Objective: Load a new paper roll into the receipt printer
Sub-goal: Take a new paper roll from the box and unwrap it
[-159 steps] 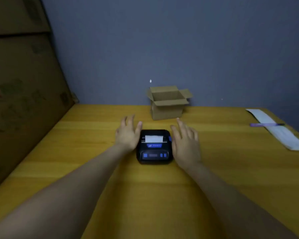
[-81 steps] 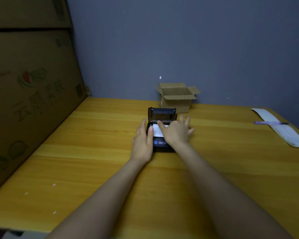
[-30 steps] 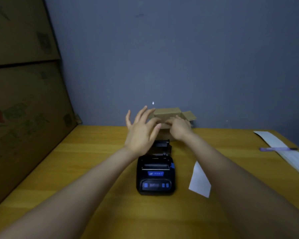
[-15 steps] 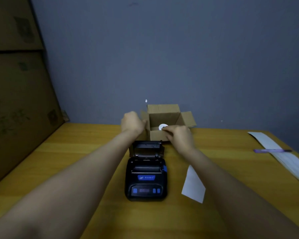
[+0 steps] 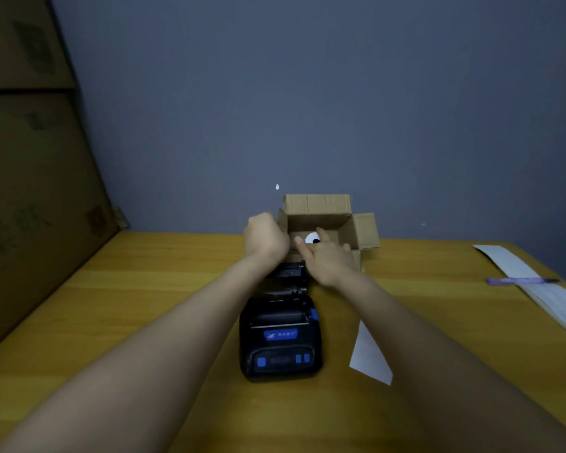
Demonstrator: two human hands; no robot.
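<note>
A black receipt printer [image 5: 281, 341] with blue buttons sits on the wooden table [image 5: 111, 322], its lid [image 5: 288, 273] tipped up at the back. Behind it stands a small open cardboard box [image 5: 327, 220]. My left hand [image 5: 266, 237] grips the box's left flap. My right hand [image 5: 328, 261] is at the box's front opening, its fingers pinched around a white paper roll [image 5: 312, 238] with a dark core. My arms hide part of the printer's open paper bay.
A loose white slip of paper [image 5: 370, 358] lies right of the printer. A long strip of paper [image 5: 543, 292] with a purple pen [image 5: 520, 281] across it lies at the table's right edge. Big cardboard cartons [image 5: 36, 191] stand at the left, a blue-grey wall behind.
The printer lid went from closed to up and a paper slip came to lie beside it. Both hands moved to the box; the right hand now lifts the white roll slightly higher.
</note>
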